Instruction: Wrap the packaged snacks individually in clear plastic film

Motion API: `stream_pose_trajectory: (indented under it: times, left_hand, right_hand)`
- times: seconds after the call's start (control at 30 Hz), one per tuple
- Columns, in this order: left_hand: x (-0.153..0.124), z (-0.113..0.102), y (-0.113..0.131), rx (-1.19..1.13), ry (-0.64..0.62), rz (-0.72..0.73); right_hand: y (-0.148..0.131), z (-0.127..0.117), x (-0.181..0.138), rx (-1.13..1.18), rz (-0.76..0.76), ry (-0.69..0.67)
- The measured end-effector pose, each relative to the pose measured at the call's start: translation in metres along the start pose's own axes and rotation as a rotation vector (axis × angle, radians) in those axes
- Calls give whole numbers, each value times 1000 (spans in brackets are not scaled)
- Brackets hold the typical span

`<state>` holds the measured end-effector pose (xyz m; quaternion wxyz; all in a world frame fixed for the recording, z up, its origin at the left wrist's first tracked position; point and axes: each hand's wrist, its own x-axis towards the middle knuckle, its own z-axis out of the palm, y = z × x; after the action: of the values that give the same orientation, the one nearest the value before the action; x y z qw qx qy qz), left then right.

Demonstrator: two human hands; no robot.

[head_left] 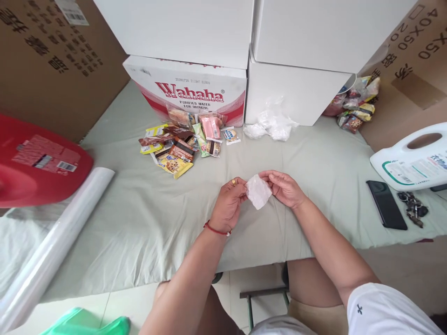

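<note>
Item, centre of frame: small white bag (258, 191), thin and crumpled, held just above the table (139, 218), which is covered in a pale green cloth.

Left hand (228, 202): fingers curled, thumb and fingertips pinching the left edge of the small white bag. Ring on one finger; red string bracelet (216, 229) at the wrist.

Right hand (284, 188): fingers curled, pinching the right edge of the same bag.

Above and left of the hands: heap of snack packets (181, 144), yellow, brown, pink and green, lying against a red and white Wahaha box (188, 90).

Top of frame: white boxes (300, 88), stacked, beside and above the Wahaha box.

Upper centre: crumpled clear plastic (272, 123) at the foot of the white boxes.

Upper right: second lot of snacks (354, 104), beside a brown carton (415, 70).

Right edge: white jug (412, 158) with handle, lying on its side. Below it, black phone (386, 204), face up, with keys (414, 207) just beside it.

Left edge: red container (31, 163) with a label. Below it, roll of clear film (52, 246), lying slantwise.

Upper left: second brown carton (52, 56) with printed characters.

Lower left corner: green plastic (87, 323), partly cut off.
</note>
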<state>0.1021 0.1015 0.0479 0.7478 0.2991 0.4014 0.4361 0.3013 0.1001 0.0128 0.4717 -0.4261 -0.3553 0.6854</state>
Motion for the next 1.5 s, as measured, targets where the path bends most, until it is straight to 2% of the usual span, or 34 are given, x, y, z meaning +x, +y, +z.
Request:
stream_pose_trajectory:
  times: [0.13,0.27,0.3,0.33,0.4,0.47,0.53,0.63,0.87,1.0,1.1,1.33,1.5]
  left_hand:
    - [7,0,-13,185,77,74]
    - [12,-2,-21,303,285,236]
    - [11,-2,-22,310,302,248]
    - [9,0,-22,313,280,230]
    - [4,4,-22,307,155,138]
    - [-1,8,-22,290,53,55]
    - [-3,11,-23,262,26,34]
    - [-1,12,-25,226,38,57]
    - [4,7,-28,192,46,103]
    - [4,7,-32,278,1,220]
    - [3,8,-33,315,-23,254]
    - [1,5,-27,175,-22,238]
    - [7,-5,-13,-32,77,130]
  right_hand:
    - [-1,0,-1,-31,-17,-12]
    - [5,2,2,-23,-139,127]
    - [6,2,2,-30,-175,164]
    - [7,3,2,-46,-208,192]
    - [7,5,1,-96,-255,205]
    - [8,9,-2,-148,-266,150]
    - [8,13,-6,-165,-244,50]
    - [9,17,-8,-134,-209,-40]
    - [5,12,-3,-69,-195,55]
    - [7,13,-4,-155,-191,-16]
    - [8,14,-5,-166,-183,-37]
    - [2,7,-4,59,-115,26]
    - [-4,-2,-3,151,-113,76]
